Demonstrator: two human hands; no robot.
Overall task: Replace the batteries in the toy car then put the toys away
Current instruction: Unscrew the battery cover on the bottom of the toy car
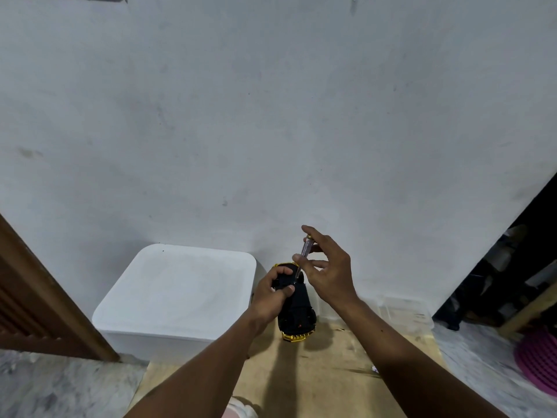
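Toy car belly-up over the floor board, gripped at its far end by left hand. Right hand pinches a clear-handled screwdriver, tip at the underside. Early stage, I judge: cover not yet off, battery swap and tidying remain. Screw, cover and batteries hidden behind fingers. Lidded white box just left.

Dim, flat light — soft shadows, edges warped, slight blur.

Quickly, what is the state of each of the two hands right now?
Left hand: grips the black toy car.
Right hand: pinches the clear-handled screwdriver, which points down at the car.
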